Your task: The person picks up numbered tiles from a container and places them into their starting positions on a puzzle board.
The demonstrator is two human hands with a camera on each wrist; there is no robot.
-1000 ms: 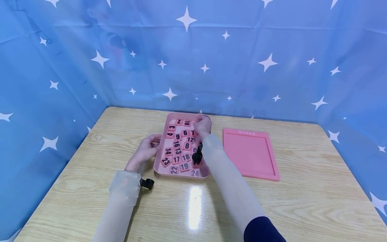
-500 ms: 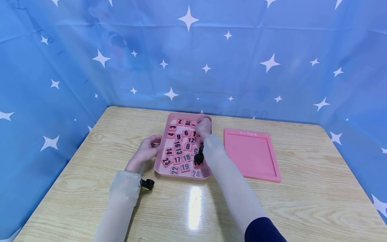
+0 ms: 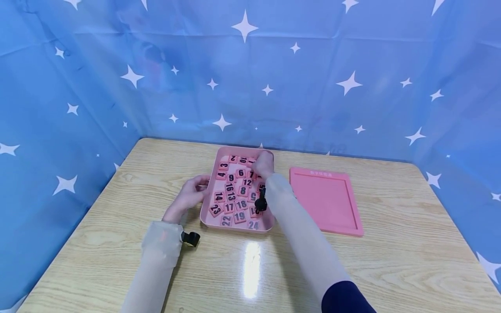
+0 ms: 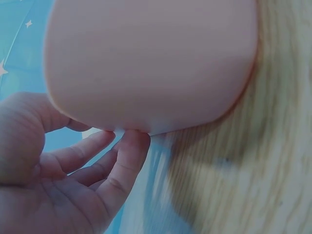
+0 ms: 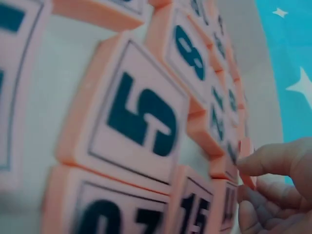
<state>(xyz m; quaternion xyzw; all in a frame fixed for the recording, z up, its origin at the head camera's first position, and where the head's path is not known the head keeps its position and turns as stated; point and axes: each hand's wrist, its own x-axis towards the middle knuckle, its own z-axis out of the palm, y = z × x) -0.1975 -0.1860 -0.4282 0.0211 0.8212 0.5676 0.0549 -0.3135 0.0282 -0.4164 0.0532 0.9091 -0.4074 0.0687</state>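
Note:
A pink tray [image 3: 207, 204] holds several pink number tiles, among them 23 [image 3: 215, 209] and 19 [image 3: 239, 215]. My right hand [image 3: 260, 167] reaches into the tray's far right corner. In the right wrist view its fingertips [image 5: 263, 163] pinch a small pink tile [image 5: 245, 152] that stands on edge, beside tiles 5 [image 5: 131, 117] and 8 [image 5: 190, 53]. My left hand [image 3: 192, 192] lies at the tray's left rim. In the left wrist view its loosely bent fingers [image 4: 122, 156] touch the tray's outer wall [image 4: 151, 63].
A pink square board with a raised rim [image 3: 354, 204] lies on the wooden table [image 3: 411, 261] to the right of the tray. Blue star-patterned cloth [image 3: 78, 87] walls the table at the back and sides. Black wrist cameras [image 3: 190, 238] sit on both forearms.
My right hand has shifted slightly within the tray's far right corner, over the tiles there. The left hand and the tray have stayed where they were.

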